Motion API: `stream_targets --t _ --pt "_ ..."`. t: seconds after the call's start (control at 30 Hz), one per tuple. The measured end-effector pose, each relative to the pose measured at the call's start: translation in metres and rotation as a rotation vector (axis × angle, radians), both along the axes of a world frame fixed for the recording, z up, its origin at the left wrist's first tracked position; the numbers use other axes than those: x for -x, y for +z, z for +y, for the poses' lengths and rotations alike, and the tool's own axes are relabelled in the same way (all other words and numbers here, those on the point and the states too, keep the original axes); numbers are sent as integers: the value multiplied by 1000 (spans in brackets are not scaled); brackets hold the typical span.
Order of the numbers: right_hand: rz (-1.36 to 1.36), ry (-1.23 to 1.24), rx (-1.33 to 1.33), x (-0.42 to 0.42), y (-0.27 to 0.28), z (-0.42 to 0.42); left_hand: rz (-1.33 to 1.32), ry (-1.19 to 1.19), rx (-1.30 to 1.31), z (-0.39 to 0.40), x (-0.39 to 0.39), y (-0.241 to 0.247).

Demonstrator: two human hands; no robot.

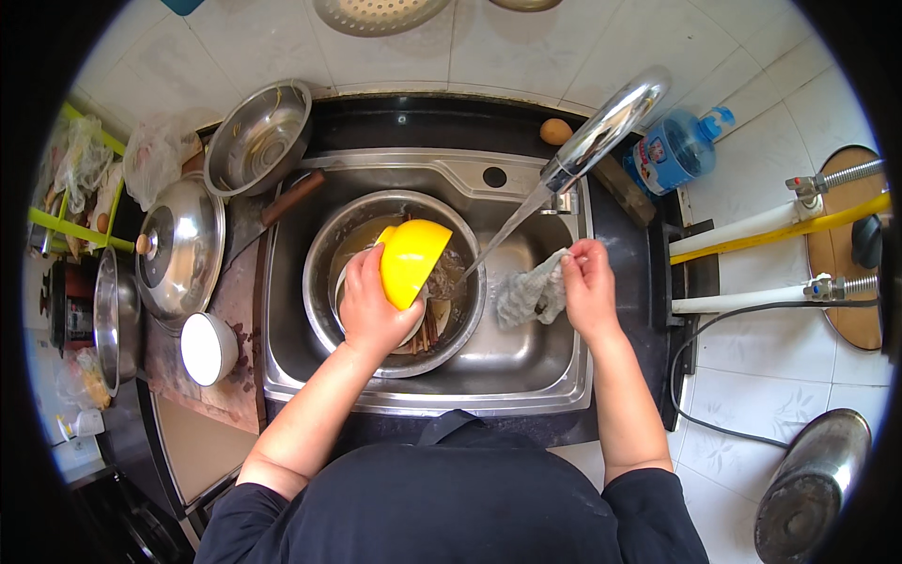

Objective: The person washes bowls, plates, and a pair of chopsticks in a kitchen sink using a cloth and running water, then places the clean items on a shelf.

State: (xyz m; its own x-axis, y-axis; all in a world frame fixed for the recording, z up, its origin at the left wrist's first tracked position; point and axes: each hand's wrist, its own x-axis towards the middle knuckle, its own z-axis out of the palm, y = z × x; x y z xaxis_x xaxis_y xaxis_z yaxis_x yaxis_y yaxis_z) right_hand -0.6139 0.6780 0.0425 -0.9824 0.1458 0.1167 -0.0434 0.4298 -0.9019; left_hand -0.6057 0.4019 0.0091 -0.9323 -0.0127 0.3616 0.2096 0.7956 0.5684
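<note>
My left hand [373, 303] grips a yellow bowl [416, 257], tilted on its side above a large stainless steel basin [325, 218]. Water, chopsticks [423, 337] and pale dishes lie in the basin, partly hidden by the bowl and hand. On the right, my right hand [590, 289] pinches one corner of a wet grey dishcloth [532, 289], which hangs over the sink [507, 352]. From the chrome faucet [606, 127] a stream of water [511, 225] runs into the basin's right side, beside the bowl.
Left of the sink, a wooden cutting board [204, 402] carries a white bowl [209, 349], a domed pot lid [180, 250] and a cleaver with a wooden handle [292, 197]. A steel bowl [259, 141] leans behind. An egg [556, 132] and a blue pump bottle [673, 151] stand behind the faucet.
</note>
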Motion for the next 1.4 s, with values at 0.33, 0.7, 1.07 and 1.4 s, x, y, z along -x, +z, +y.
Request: stream_targets --t 0.33,0.7,1.07,1.4 --pt "261 322 731 -16 69 -56 -747 -5 -1114 27 18 -8" --pt "171 793 -684 3 -56 -74 -844 -57 -1219 36 23 -32" --pt "296 703 -654 -5 -65 -80 -775 -48 -1194 32 36 -28" --pt "488 731 -805 -1 -92 -59 -807 -156 -1171 31 36 -34"
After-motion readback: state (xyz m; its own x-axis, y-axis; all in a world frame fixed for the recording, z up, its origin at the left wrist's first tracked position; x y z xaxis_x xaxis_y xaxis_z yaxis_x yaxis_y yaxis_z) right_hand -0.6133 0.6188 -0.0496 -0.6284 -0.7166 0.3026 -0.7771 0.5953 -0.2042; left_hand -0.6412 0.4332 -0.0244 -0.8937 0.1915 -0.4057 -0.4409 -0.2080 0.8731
